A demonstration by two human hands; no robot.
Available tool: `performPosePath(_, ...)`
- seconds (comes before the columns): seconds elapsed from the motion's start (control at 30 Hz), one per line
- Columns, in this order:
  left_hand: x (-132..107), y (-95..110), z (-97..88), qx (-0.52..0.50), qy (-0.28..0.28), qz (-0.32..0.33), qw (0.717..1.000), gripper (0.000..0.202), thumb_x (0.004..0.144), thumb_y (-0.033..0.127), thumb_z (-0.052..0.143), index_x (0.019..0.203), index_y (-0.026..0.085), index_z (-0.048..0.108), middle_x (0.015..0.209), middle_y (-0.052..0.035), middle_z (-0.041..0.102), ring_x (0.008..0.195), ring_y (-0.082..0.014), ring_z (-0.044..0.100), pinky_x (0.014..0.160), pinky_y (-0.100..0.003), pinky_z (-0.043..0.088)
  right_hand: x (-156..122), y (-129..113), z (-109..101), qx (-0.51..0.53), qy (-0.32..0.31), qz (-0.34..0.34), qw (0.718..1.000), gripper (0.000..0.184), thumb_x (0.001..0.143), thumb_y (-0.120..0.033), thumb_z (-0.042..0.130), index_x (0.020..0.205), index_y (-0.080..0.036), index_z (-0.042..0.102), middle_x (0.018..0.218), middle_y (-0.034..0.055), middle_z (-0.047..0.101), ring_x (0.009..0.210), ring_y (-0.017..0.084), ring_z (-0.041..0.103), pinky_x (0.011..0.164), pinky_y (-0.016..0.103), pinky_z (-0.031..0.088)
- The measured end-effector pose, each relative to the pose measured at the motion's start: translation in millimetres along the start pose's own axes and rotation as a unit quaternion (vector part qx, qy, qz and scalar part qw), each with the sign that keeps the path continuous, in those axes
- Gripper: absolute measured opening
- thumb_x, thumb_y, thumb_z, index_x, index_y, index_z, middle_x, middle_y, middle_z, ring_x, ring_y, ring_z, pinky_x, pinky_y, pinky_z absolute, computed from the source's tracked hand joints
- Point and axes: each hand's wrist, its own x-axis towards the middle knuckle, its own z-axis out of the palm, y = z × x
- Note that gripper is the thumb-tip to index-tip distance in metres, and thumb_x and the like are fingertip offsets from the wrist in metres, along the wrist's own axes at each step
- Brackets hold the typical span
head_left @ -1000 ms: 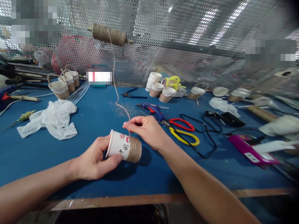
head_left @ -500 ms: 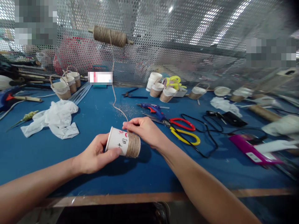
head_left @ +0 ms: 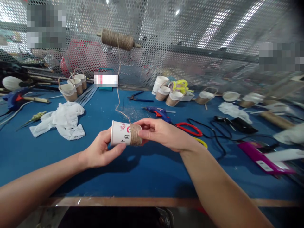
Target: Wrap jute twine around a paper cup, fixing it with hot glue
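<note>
A white paper cup lies on its side in the air above the table, its mouth toward the left. Brown twine is wound around its base half. My left hand is closed around the mouth end, thumb along the near side. At the base end my right hand grips the twine-wrapped part, thumb in front and fingers behind. From the cup a loose strand of twine runs up to a twine spool on a stick at the mesh.
Behind the right hand lie a blue glue gun and scissors with red and yellow handles. Crumpled white cloth is at left. Several twine-wrapped cups with handles stand farther back. Pliers lie near the mesh.
My right hand has shifted from the strand at the cup's top to grip its base end. The cup has tilted closer to level and risen slightly. The whole view has shifted a little.
</note>
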Motion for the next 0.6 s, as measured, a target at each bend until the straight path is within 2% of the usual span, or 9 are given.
performPosePath(0.1,3.7,5.4,0.1,-0.101,0.012,-0.090,0.991,0.022,0.073,0.025,0.061,0.091,0.011,0.063,0.079,-0.0052,0.066,0.071,-0.0148,0.057,0.066,-0.024,0.046,-0.1,1.1,3.7,-0.041,0.030,-0.020,0.999,0.040,0.072,-0.034,0.064,0.105,-0.015,0.053,0.098,0.0071,0.063,0.086,0.017,0.060,0.076,0.032,0.050)
performPosePath(0.23,10.6,10.6,2.6,-0.292,0.046,-0.211,0.932,0.021,0.063,0.022,0.068,0.080,0.009,0.066,0.070,-0.0051,0.068,0.063,-0.0136,0.059,0.063,-0.023,0.045,-2.0,6.3,13.4,-0.088,0.075,-0.042,0.992,0.041,0.068,-0.029,0.067,0.106,-0.018,0.054,0.106,0.0070,0.061,0.091,0.019,0.059,0.079,0.035,0.049)
performPosePath(0.33,12.8,9.3,4.2,-0.337,0.053,-0.257,0.904,0.019,0.060,0.017,0.069,0.077,0.009,0.066,0.065,-0.0044,0.068,0.061,-0.0128,0.059,0.061,-0.022,0.044,-3.9,10.9,20.9,-0.099,0.108,-0.062,0.987,0.040,0.067,-0.024,0.068,0.105,-0.019,0.054,0.105,0.0061,0.060,0.089,0.019,0.060,0.079,0.035,0.049)
performPosePath(0.5,9.8,1.8,3.9,-0.266,0.049,-0.223,0.936,0.018,0.065,0.018,0.067,0.082,0.011,0.065,0.074,-0.0020,0.067,0.067,-0.0119,0.058,0.067,-0.022,0.043,-5.2,15.3,25.3,-0.134,0.134,-0.104,0.976,0.041,0.068,-0.026,0.068,0.106,-0.020,0.053,0.110,0.0066,0.058,0.096,0.019,0.057,0.086,0.036,0.045)
performPosePath(0.6,6.9,1.6,4.7,-0.210,0.019,-0.220,0.952,0.018,0.069,0.020,0.064,0.084,0.011,0.063,0.075,-0.0014,0.065,0.067,-0.0114,0.055,0.068,-0.023,0.042,-4.3,17.8,24.0,-0.115,0.145,-0.121,0.975,0.031,0.074,-0.033,0.062,0.101,-0.019,0.056,0.112,0.0081,0.056,0.103,0.020,0.054,0.088,0.037,0.043)
